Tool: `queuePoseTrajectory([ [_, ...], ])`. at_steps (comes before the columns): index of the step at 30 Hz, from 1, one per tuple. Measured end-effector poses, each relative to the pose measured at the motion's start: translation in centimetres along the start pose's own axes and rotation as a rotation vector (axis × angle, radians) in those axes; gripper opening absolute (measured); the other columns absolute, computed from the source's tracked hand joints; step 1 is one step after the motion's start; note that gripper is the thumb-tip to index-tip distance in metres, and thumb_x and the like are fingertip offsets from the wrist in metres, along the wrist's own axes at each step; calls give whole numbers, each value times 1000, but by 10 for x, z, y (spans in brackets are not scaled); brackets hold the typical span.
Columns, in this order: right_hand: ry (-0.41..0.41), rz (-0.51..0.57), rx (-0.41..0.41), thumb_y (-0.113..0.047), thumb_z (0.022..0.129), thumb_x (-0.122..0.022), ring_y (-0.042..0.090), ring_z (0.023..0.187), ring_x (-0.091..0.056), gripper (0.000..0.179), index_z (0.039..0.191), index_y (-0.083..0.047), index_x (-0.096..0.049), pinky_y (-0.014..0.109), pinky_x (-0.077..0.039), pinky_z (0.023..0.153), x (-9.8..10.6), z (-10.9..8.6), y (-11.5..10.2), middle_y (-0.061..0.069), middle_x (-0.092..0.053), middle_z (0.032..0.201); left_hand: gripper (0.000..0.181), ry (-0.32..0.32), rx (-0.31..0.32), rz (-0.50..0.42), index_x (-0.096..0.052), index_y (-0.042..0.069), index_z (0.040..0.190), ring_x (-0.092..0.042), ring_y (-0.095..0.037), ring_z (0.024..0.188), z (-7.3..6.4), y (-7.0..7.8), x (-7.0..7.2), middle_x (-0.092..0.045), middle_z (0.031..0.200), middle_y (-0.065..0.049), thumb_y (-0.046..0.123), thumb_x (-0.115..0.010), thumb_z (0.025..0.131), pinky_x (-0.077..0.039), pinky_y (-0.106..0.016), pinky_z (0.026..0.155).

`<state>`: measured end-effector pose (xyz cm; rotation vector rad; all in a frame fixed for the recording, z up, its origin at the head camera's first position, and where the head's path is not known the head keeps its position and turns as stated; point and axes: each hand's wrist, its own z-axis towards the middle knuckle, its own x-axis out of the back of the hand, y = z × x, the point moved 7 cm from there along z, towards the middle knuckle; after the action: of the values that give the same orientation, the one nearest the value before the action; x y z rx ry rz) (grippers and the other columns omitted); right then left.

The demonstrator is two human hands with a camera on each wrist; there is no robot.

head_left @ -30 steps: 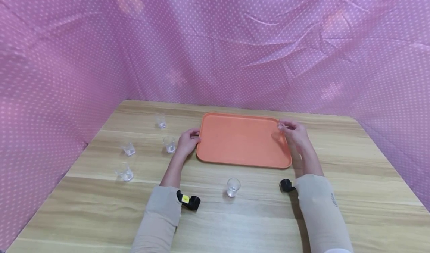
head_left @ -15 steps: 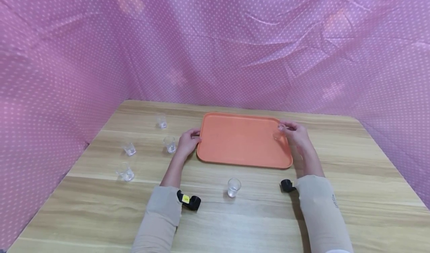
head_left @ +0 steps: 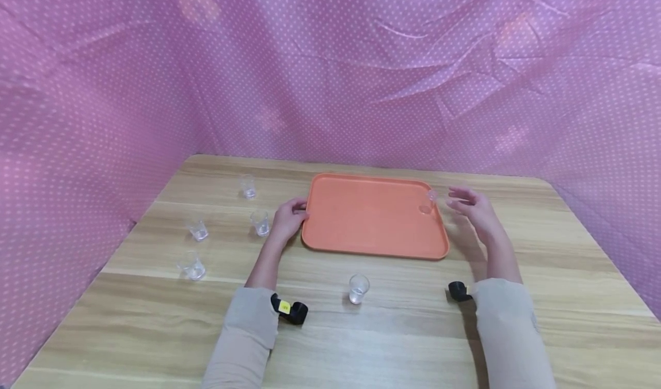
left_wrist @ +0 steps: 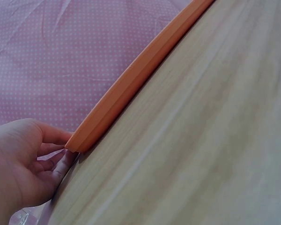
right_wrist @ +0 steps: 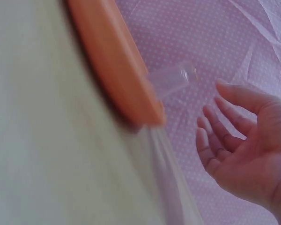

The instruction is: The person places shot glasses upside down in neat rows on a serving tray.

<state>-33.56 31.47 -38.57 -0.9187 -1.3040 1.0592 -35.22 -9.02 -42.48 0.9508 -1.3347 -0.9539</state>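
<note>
We note the left hand (head_left: 288,220) gripping the tray (head_left: 372,217) on its left, probably for steadiness, with the right hand (head_left: 476,208) empty, loose-fingered, beside the upright cup (right_wrist: 171,80) at the tray's right end.

Table (head_left: 403,343): light wood colour, with the grain running mostly from left to right; its two far corners are rounded.
Cloth (head_left: 330,90): pink to purple, covered with small white dots; it hangs behind the table and along both sides.
Creases (head_left: 439,67): they cross the cloth right of the middle, in the head view.
Blotches (head_left: 198,3): soft and orange, one upper left, one upper right.
</note>
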Motion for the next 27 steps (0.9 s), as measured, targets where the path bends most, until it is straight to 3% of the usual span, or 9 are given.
queuePoseTrajectory([
  [7, -107, -55, -22, -7, 92, -54, 15, 99, -55, 50, 135, 7, -33, 27, -46, 85, -2, -15, 15, 28, -39, 131, 40, -4, 9, 6, -52, -5, 123, -54, -30, 104, 0, 0, 1, -57, 115, -19, -4, -55, 83, -43, -36, 90],
  [13, -121, 75, -78, -5, 91, -55, 12, 95, -57, 55, 138, 7, -29, 24, -45, 86, -8, -16, 30, 27, -34, 133, 40, -14, 13, 9, -52, -5, 123, -54, -30, 104, 0, 0, -1, -57, 115, -19, -4, -56, 83, -42, -36, 91],
  [17, -119, 132, -122, -4, 87, -61, 11, 94, -55, 60, 138, 6, -30, 20, -43, 85, -12, -15, 39, 22, -38, 128, 40, -16, 8, 8, -52, -4, 123, -54, -29, 104, 0, 0, -3, -57, 115, -18, -4, -56, 83, -43, -36, 91],
  [22, -113, 121, -117, -3, 87, -61, 10, 94, -54, 56, 135, 10, -34, 19, -44, 83, -14, -13, 41, 18, -47, 119, 40, -14, 5, 3, -52, -4, 123, -54, -29, 104, -1, 0, -2, -56, 116, -18, -4, -55, 83, -43, -36, 90],
  [27, -122, 37, -75, -4, 87, -60, 7, 90, -55, 52, 132, 12, -37, 16, -40, 84, -16, -12, 39, 24, -49, 120, 43, -19, -25, 26, -49, -6, 125, -53, -31, 105, -2, 5, -2, -54, 118, -21, -1, -57, 83, -43, -37, 90],
])
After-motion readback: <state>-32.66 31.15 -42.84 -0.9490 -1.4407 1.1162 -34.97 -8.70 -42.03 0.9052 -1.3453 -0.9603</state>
